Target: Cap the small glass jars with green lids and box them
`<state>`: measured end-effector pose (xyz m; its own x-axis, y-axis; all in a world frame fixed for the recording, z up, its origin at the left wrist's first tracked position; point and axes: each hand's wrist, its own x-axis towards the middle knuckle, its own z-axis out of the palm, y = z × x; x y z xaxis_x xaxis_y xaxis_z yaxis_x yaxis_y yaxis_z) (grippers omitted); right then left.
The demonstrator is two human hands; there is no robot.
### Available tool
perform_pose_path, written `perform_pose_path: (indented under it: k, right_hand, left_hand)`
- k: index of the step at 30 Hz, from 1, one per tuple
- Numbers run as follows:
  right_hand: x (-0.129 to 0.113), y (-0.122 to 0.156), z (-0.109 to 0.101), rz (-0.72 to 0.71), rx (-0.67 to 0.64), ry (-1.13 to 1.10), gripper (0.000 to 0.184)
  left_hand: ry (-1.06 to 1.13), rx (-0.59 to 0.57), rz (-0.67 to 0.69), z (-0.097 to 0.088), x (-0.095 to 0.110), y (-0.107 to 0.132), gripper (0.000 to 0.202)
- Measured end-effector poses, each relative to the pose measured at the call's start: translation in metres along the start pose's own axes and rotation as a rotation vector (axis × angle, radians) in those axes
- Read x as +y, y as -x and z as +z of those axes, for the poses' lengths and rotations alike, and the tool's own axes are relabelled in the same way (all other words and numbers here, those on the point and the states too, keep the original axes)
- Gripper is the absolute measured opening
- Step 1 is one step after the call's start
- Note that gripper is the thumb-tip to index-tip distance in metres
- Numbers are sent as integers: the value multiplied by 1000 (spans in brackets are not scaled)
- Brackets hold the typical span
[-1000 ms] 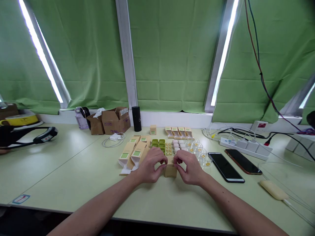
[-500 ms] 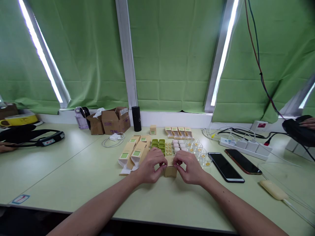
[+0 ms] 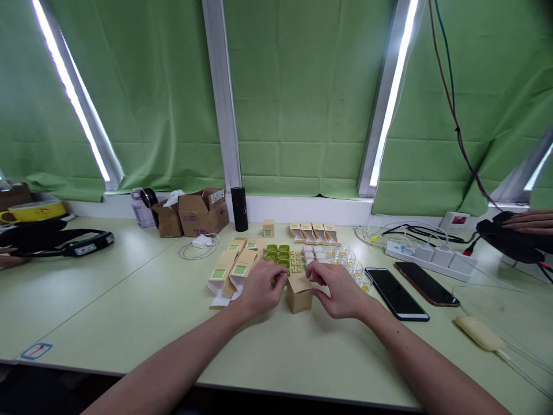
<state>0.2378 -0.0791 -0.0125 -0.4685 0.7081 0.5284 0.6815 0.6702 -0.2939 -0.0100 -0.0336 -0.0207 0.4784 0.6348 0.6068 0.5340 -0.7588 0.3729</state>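
Note:
A small brown cardboard box [image 3: 299, 300] stands on the table between my two hands, its top panel nearly level. My left hand [image 3: 263, 286] is closed, with its fingertips pinched at the box's upper left edge. On the other side, my right hand [image 3: 339, 288] grips the upper right edge with thumb and fingers. Just behind are green square cups [image 3: 277, 252], partly hidden by my left hand, and small yellow square pieces [image 3: 296, 261]. Pale pink pieces [image 3: 308, 252] and clear cups with yellow centres [image 3: 354, 268] sit behind my right hand.
Opened cartons [image 3: 221, 275] lie to the left; more cartons [image 3: 313, 230] and a closed box [image 3: 268, 229] stand farther back. Two phones [image 3: 396, 294] [image 3: 427, 283], a power strip [image 3: 430, 256] and cables are on the right. Another person's hand [image 3: 531, 222] rests on a black object.
The small box has turned slightly and more of its front and top shows. My left hand has shifted a little left and up. At far right, the other person's hand moved inward with the black object.

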Motion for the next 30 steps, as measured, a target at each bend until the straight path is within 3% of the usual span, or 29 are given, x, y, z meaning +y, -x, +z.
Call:
perform_pose_path:
  k: [5, 9, 15, 22, 30]
  right_hand:
    - [4, -1, -2, 39, 84, 6, 34]
    - [0, 0, -4, 6, 16, -20, 33]
    - [0, 1, 2, 5, -27, 76, 37]
    - [3, -4, 10, 209, -32, 291, 25]
    - [1, -8, 10, 366, -61, 401, 23]
  left_hand:
    - [-8, 35, -13, -2, 2, 0, 24]
    - [2, 5, -6, -2, 3, -1, 16]
    - [-45, -5, 34, 0, 2, 1, 22]
    - [-57, 36, 80, -1, 2, 3, 32]
    - [-53, 77, 91, -4, 10, 2, 8]
